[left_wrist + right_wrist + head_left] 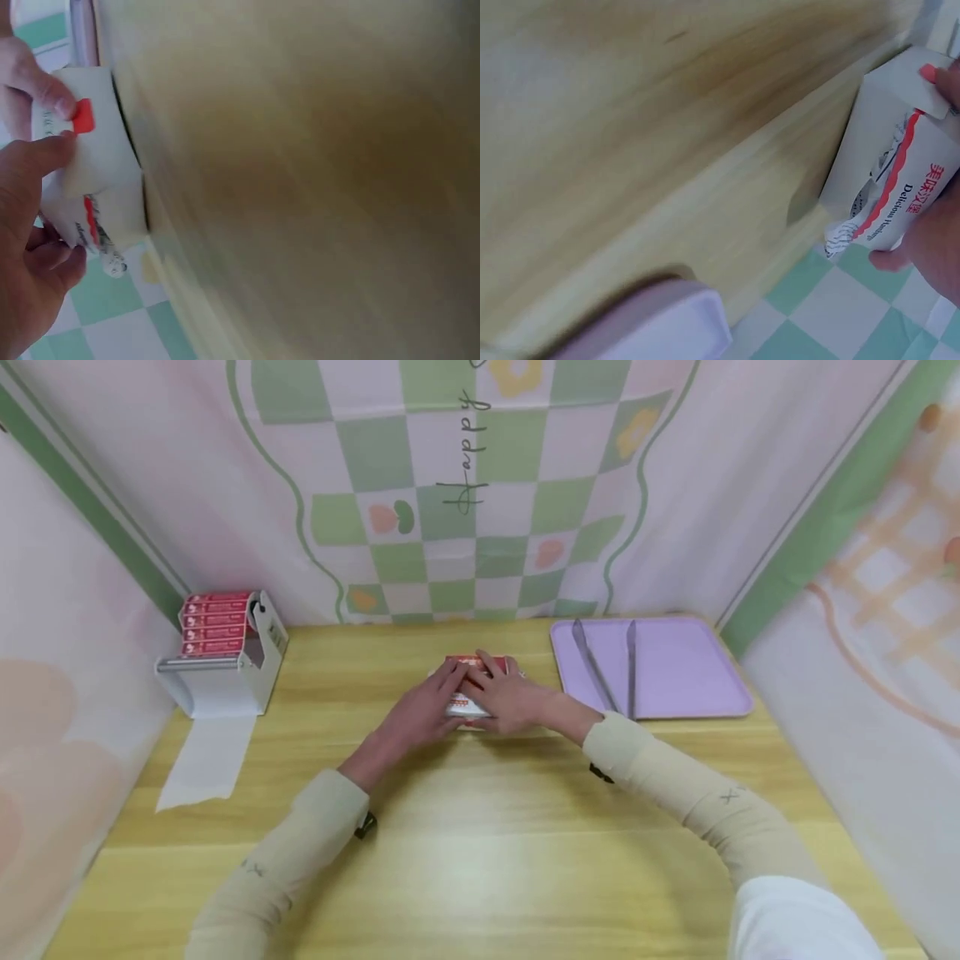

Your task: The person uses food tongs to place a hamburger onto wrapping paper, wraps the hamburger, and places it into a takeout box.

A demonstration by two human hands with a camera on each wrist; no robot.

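A white hamburger box [467,703] with red printing sits on the table between both hands. My left hand [423,708] grips its left side; in the left wrist view the thumb lies on the front and fingers curl at the side of the box [112,161]. From the other side my right hand [517,697] holds it, its thumb at the front flap and a fingertip along the printed side in the right wrist view. Crumpled printed wrapping paper [841,236] sticks out at a side gap of the box. The hands overlap on the lid in the head view.
A lilac tray [690,668] with metal tongs [596,668] lies at the back right. At the back left stands a white dispenser [225,685] with red printed packs on top and a paper strip [206,760] hanging onto the table. Patterned curtains enclose the table.
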